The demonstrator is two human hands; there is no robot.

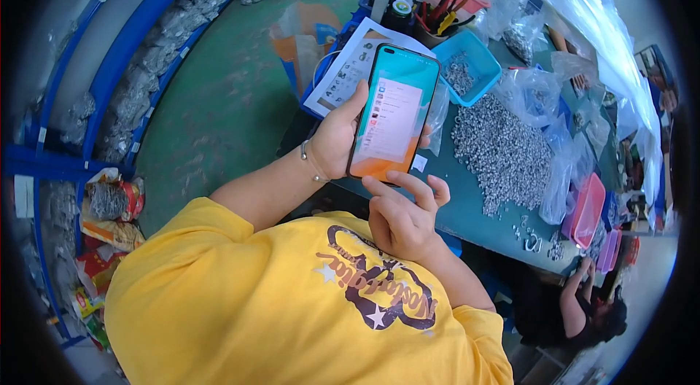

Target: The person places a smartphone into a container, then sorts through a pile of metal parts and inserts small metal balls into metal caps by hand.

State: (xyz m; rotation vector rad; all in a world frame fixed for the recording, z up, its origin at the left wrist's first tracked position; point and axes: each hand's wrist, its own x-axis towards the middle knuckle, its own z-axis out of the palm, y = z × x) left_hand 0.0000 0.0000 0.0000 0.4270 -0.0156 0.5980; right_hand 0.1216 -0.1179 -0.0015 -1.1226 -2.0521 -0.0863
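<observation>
A smartphone (394, 119) with a lit screen is held upright and slightly tilted in my left hand (334, 138), the thumb along its left edge and fingertips showing at the right edge. On the screen a pale panel with a list sits over a teal and orange background. My right hand (403, 216) is at the phone's lower edge. Its fingers are apart and partly bent, with fingertips at or just over the bottom of the screen; whether they touch it I cannot tell. That hand holds nothing.
Beyond the phone, a green-topped table bears a heap of small metal pieces (503, 155), a light-blue bin (485, 82), a picture sheet (337, 86) and pliers (446, 19). Pink bins (588, 211) stand at right, near another person (580, 308). Blue shelves (149, 13) line the left.
</observation>
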